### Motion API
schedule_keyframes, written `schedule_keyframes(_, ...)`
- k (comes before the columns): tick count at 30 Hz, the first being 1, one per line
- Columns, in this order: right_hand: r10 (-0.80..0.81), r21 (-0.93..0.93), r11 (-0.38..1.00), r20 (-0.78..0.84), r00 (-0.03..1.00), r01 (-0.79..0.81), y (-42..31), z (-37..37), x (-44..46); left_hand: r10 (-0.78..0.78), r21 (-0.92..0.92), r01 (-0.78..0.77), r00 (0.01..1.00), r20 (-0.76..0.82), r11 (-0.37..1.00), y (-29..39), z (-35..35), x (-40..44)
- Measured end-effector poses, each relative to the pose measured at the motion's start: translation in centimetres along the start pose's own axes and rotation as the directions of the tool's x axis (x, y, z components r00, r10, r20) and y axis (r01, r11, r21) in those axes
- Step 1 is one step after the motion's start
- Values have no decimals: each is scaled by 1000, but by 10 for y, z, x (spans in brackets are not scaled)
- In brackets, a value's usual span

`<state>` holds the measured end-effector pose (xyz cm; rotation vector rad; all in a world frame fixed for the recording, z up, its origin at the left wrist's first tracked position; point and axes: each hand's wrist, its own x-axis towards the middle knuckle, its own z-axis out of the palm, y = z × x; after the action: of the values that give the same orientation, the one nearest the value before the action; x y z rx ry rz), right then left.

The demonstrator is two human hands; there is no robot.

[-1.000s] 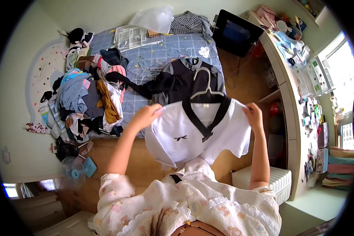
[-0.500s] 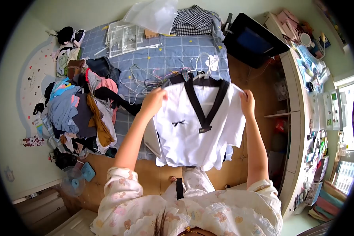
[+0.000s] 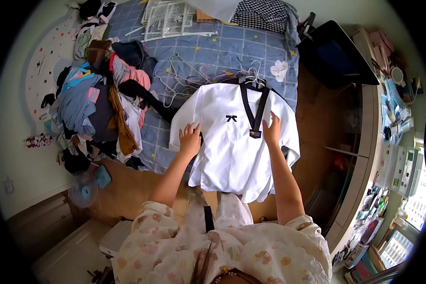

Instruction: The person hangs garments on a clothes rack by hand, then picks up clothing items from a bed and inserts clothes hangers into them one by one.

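A white V-neck taekwondo-style top [image 3: 222, 156] with a black collar lies spread over the near edge of the bed, its hem hanging toward my legs. My left hand [image 3: 190, 141] rests on the top's left side, fingers spread. On the other side of the chest, beside the collar's small label, my right hand [image 3: 271, 128] touches the fabric with thumb and fingers apart. Dark cloth shows behind the shoulders. Clothes hangers [image 3: 254, 71] stick out above the neckline, and how they sit inside the garments is hidden.
Loose wire hangers [image 3: 173, 78] lie left of the collar on the blue checked bed [image 3: 222, 49]. A large clothes pile [image 3: 92, 109] covers the bed's left side. A black monitor [image 3: 338, 54] stands at the right, near a long cluttered desk [image 3: 359, 177]. A fan [image 3: 84, 189] stands lower left.
The white top has gone from being held up by its shoulders to lying spread on the bed. Both hands have let go of the shoulders and moved down onto its front. The view has shifted.
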<state>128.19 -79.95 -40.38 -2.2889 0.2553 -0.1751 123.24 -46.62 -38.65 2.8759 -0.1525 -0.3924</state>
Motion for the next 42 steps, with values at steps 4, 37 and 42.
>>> schedule_keyframes(4,108,154,979,160,981,-133,-35,28,-41,-67,-110,67,998,7,992,-40,8,-50)
schedule_keyframes(37,576,247,638,476,664,-730,-235,287,-209,-321,-658,576,582,747,-485,-346,15,202)
schedule_keyframes(42,620,185,554,559,551,-812,-263,299,-196,-253,-752,567,715,652,-336,-325,34,185)
